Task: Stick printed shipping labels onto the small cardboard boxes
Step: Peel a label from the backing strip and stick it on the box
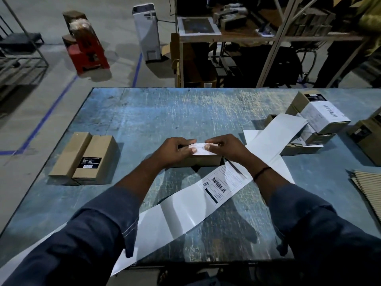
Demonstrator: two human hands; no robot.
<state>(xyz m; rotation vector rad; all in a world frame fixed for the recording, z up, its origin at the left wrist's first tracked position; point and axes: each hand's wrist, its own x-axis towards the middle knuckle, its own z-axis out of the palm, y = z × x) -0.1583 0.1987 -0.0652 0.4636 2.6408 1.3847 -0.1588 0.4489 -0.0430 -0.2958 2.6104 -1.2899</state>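
A small cardboard box lies at the middle of the blue table. A white shipping label lies across its top. My left hand grips the box's left end with the thumb pressing the label. My right hand holds the right end, thumb on the label too. A long strip of label backing runs from under the box toward the near edge, with one printed label on it. Two unlabelled boxes lie side by side at the left.
At the right stands a stack of labelled boxes with more white backing strip draped in front. Another box sits at the far right edge and a corrugated stack lies near right. Shelving and a red stool stand beyond the table.
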